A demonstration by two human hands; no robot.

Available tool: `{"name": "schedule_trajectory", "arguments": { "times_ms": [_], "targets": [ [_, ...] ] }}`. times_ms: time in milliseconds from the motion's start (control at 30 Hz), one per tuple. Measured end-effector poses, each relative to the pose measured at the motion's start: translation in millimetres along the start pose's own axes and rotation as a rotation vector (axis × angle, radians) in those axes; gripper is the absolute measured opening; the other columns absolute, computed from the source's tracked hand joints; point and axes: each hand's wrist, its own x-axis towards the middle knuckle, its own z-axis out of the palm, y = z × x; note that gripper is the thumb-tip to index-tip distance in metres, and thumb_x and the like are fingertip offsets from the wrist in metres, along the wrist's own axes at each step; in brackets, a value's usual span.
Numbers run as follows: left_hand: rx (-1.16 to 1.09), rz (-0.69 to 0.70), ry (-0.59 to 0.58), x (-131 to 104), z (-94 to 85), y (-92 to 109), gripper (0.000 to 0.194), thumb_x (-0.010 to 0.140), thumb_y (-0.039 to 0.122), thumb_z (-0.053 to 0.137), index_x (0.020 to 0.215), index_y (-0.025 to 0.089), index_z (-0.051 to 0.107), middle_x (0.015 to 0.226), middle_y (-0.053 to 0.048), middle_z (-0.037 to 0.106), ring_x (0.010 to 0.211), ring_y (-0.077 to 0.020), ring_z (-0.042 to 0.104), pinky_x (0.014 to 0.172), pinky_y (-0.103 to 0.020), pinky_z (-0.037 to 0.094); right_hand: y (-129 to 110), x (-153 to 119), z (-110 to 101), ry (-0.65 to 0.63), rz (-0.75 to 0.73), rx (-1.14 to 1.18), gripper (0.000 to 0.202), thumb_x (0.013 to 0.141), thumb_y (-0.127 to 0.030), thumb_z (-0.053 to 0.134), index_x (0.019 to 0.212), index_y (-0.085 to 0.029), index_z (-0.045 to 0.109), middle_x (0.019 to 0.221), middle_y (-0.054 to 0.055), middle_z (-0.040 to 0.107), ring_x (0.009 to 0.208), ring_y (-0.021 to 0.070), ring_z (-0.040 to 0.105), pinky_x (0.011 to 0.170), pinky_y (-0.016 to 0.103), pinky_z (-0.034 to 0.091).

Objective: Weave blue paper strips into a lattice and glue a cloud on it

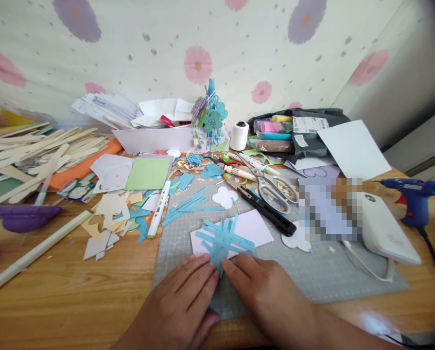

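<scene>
Several blue paper strips (222, 240) cross one another in a woven patch. They lie on a pale lilac sheet of paper (257, 226), and their near ends stick out past its edge. My left hand (188, 296) holds the left side of the near ends, its fingers side by side and its thumb tucked below. From the right, my right hand (266, 287) pinches the same ends with a bent index finger, its other fingers curled. The undersides of both hands are hidden. More loose blue strips (188, 206) lie just beyond, beside a white flower cutout (224, 198).
On the grey cutting mat (181, 248) lie a black utility knife (268, 209), scissors (275, 192) and a white marker (159, 209). Paper scraps (110, 211) and wooden sticks (38, 155) crowd the left. A blue glue gun (416, 199) and white power bank (388, 228) are at right.
</scene>
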Motion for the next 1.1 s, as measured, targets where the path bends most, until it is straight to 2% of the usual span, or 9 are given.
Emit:
{"name": "schedule_trajectory", "arguments": {
  "times_ms": [233,533,700,1100],
  "targets": [
    [0.011,0.006,-0.004,1,-0.7,-1,0.034,0.096,0.034,0.045,0.114,0.017,0.068,0.117,-0.003,0.071,0.107,-0.0213,0.066,0.094,-0.031,0.055,1,5,-8,0.002,0.006,-0.062,0.028,0.081,-0.006,0.065,0.107,-0.015,0.062,0.088,0.004,0.065,0.068,0.0213,0.065,0.053,0.031,0.047],
    [0.007,0.021,-0.002,-4,2.9,-1,0.034,0.095,0.032,0.046,0.114,0.016,0.068,0.117,-0.005,0.071,0.109,-0.0221,0.065,0.095,-0.032,0.054,2,9,-2,0.093,-0.020,-0.153,0.020,0.076,-0.009,0.071,0.094,-0.015,0.063,0.078,0.003,0.065,0.061,0.0204,0.062,0.047,0.031,0.038],
    [0.017,0.013,-0.022,1,0.8,-2,0.031,0.095,0.031,0.048,0.115,0.017,0.068,0.118,-0.002,0.071,0.110,-0.0211,0.065,0.094,-0.031,0.055,8,15,-6,0.116,0.022,-0.188,0.016,0.077,-0.009,0.072,0.088,-0.016,0.063,0.075,0.002,0.064,0.058,0.0210,0.062,0.045,0.032,0.034],
    [0.003,-0.001,0.007,4,-0.3,-1,0.030,0.094,0.031,0.048,0.109,0.018,0.070,0.112,-0.002,0.073,0.105,-0.0210,0.067,0.092,-0.031,0.056,9,16,1,0.164,-0.002,-0.144,0.017,0.075,-0.011,0.074,0.083,-0.018,0.060,0.073,0.001,0.063,0.056,0.0202,0.059,0.046,0.033,0.029]
  ]
}}
